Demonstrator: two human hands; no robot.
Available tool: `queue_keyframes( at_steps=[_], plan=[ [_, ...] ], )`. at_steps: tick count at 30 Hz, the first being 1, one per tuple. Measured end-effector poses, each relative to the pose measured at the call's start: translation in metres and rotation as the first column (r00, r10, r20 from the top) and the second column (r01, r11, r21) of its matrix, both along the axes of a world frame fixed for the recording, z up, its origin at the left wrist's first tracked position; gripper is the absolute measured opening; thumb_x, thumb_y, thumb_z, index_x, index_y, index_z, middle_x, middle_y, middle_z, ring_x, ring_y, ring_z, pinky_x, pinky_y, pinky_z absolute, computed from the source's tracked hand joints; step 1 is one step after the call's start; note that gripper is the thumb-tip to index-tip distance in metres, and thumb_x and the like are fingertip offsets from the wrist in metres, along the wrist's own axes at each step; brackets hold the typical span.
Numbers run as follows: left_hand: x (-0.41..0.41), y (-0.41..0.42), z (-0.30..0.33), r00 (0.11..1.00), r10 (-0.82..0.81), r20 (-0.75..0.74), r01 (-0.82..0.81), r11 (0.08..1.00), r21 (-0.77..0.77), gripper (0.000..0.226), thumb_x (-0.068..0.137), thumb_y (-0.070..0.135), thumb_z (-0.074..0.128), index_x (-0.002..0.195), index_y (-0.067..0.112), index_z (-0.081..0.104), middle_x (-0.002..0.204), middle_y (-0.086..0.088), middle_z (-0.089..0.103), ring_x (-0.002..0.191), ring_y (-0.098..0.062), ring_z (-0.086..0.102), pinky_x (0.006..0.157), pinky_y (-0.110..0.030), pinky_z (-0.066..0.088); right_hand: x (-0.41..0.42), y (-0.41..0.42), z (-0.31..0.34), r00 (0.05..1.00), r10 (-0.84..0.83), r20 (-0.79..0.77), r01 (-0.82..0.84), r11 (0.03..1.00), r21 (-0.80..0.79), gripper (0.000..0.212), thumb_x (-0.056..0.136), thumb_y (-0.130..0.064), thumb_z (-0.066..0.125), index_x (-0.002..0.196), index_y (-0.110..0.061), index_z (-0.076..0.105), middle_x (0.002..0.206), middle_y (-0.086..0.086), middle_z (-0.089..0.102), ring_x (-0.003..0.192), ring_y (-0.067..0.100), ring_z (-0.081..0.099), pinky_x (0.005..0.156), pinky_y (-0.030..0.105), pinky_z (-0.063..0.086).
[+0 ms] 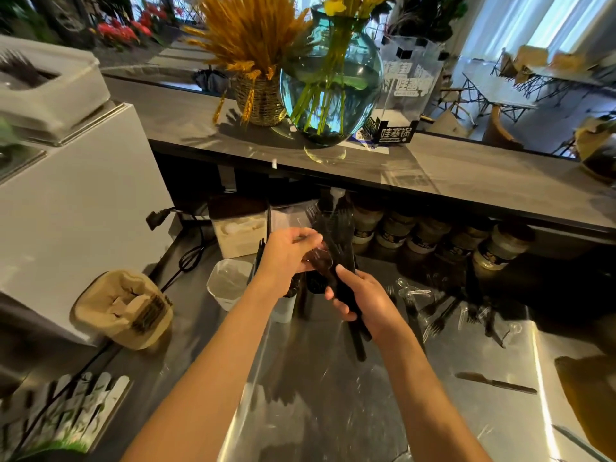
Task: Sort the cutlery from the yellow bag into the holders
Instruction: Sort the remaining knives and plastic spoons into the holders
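Cutlery in my right hand [366,305]: black bundle [346,295], plain, no pattern.
Spoon at my left hand [290,255]: dark brown bowl [321,260], semi-clear.
Loose cutlery on worktop: mix of clear [413,291] & black [443,318] pcs.
Knife [496,383]: dark, lying alone on steel.
Worktop [316,395]: silver steel, streaky glare.
Holder [226,285]: frosted white, see-thru.
Bag [590,401]: yellow-ochre, at rt edge.
Vase [330,81]: teal-blue glass, green stems, yellow blooms.
Basket [260,101]: tan woven; wheat ears golden-orange.
Counter [466,168]: grey w/ faint wood-grain streaks.
Paper tray [123,308]: beige-kraft.
Fence ornament [60,418]: white pickets, green grass print.
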State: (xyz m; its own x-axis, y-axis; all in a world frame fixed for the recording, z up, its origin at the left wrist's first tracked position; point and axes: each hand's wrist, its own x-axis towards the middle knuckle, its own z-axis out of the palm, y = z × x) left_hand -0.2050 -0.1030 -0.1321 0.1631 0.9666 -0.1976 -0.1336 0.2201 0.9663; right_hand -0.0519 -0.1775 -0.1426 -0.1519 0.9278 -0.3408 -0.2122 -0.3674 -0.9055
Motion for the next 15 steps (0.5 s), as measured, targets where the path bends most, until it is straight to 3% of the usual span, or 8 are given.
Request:
queue_keyframes(
  at_steps=[4,9,12,15],
  plan=[
    [-0.014,0.002,0.002,0.998,-0.005,0.066,0.008,0.999,-0.053,0.014,0.095,0.012,0.064,0.105,0.005,0.069,0.101,-0.017,0.075,0.093,-0.029,0.074,0.081,-0.04,0.061,-0.008,-0.001,0.0,0.999,-0.017,0.046,0.017,1.0,0.006,0.027,0.106,-0.026,0.046,0.115,-0.002,0.055,0.072,0.008,0.059,0.049,0.013,0.039,0.04,0.021,0.026],
    [-0.042,0.015,0.007,0.96,0.2,0.197,-0.19,0.98,-0.066,0.016,0.101,0.019,0.056,0.103,0.01,0.069,0.093,-0.009,0.075,0.087,-0.025,0.074,0.081,-0.037,0.061,-0.011,0.003,-0.005,0.988,-0.144,0.056,0.146,0.989,-0.028,0.027,0.105,-0.025,0.049,0.116,-0.003,0.058,0.066,0.004,0.051,0.045,0.011,0.037,0.039,0.021,0.026],
    [-0.064,0.023,0.002,0.963,0.263,0.064,-0.263,0.965,-0.019,0.025,0.106,0.024,0.045,0.112,0.014,0.067,0.079,-0.006,0.067,0.065,-0.019,0.067,0.056,-0.027,0.057,-0.02,0.009,-0.006,0.977,-0.209,0.05,0.212,0.975,-0.061,0.025,0.105,-0.026,0.05,0.114,-0.005,0.061,0.065,0.002,0.051,0.045,0.01,0.038,0.039,0.021,0.026],
    [-0.086,0.034,-0.015,0.923,0.381,-0.043,-0.382,0.924,-0.023,0.028,0.106,0.019,0.038,0.118,0.016,0.062,0.067,-0.002,0.051,0.048,-0.008,0.042,0.039,-0.017,0.032,-0.042,0.018,-0.007,0.979,-0.193,0.065,0.197,0.978,-0.063,0.022,0.105,-0.026,0.05,0.1,-0.008,0.06,0.064,0.003,0.051,0.045,0.012,0.037,0.039,0.023,0.025]
  ],
)
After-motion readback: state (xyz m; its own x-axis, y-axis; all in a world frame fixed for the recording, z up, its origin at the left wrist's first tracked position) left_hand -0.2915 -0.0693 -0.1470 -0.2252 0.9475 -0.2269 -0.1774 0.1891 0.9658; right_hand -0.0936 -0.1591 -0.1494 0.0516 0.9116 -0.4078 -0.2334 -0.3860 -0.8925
